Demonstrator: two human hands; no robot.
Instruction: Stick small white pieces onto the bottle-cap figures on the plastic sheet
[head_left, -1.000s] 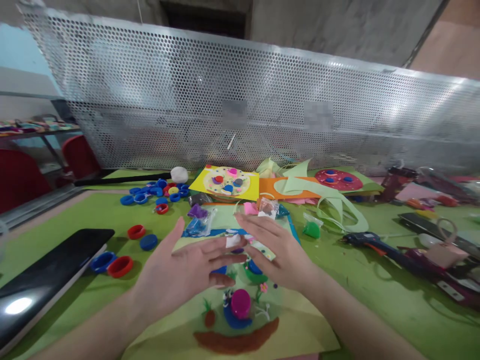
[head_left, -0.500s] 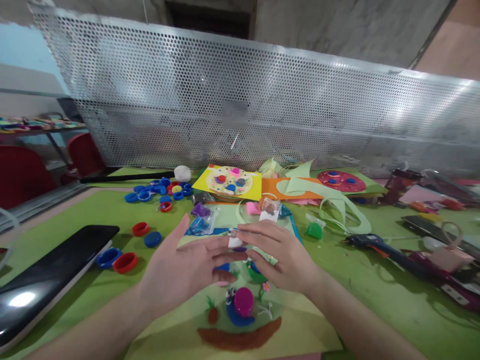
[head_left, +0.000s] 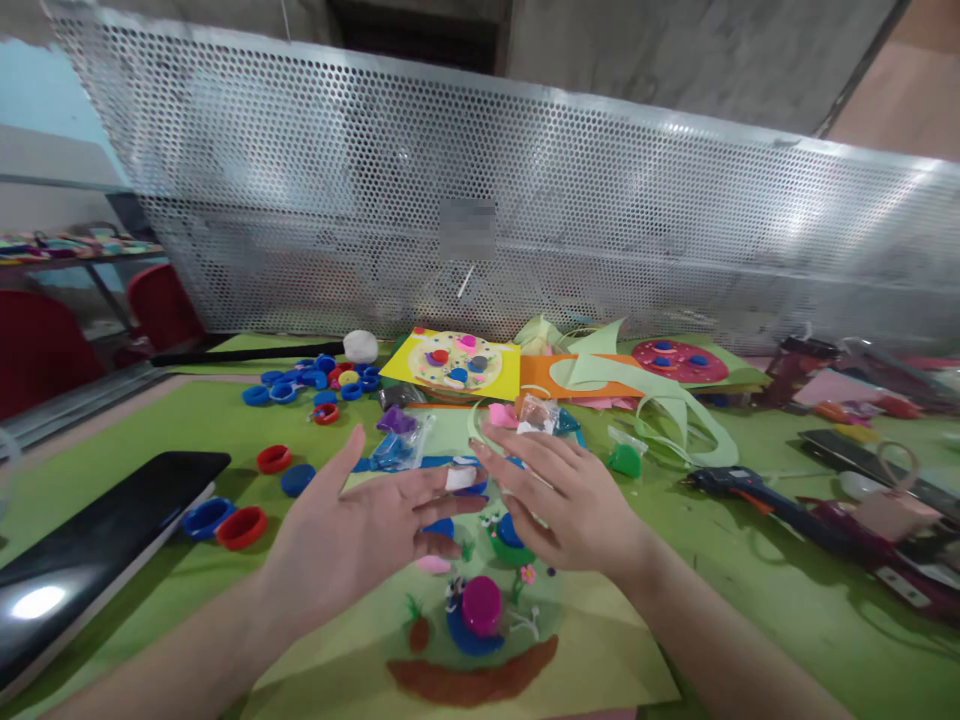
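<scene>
My left hand (head_left: pixel 360 530) is held palm up over the craft picture, its fingers stretched out and apart. A small flat white piece (head_left: pixel 460 478) lies across its forefinger near the tip; I cannot tell if it is clay or tape. My right hand (head_left: pixel 562 495) hovers palm down beside it, fingers spread, fingertips just off the left ones. Below both hands lies the pale craft picture (head_left: pixel 600 650), partly hidden. It bears a magenta cap (head_left: pixel 481 606) on a blue snail-like body, a brown clay strip (head_left: pixel 476 675), a carrot shape (head_left: pixel 418 632) and a pink flower (head_left: pixel 528 575).
Blue and red bottle caps (head_left: pixel 241 527) and a black phone (head_left: pixel 97 550) lie on the left. A glue gun (head_left: pixel 765 500) rests on the right. Bagged clay (head_left: pixel 401 440), a yellow card (head_left: pixel 397 365) and pale green paper scraps (head_left: pixel 686 415) sit behind, before a perforated metal screen (head_left: pixel 600 220).
My right fingertips have moved back from the white piece, which now shows more fully on my left forefinger. The view has shifted slightly.
</scene>
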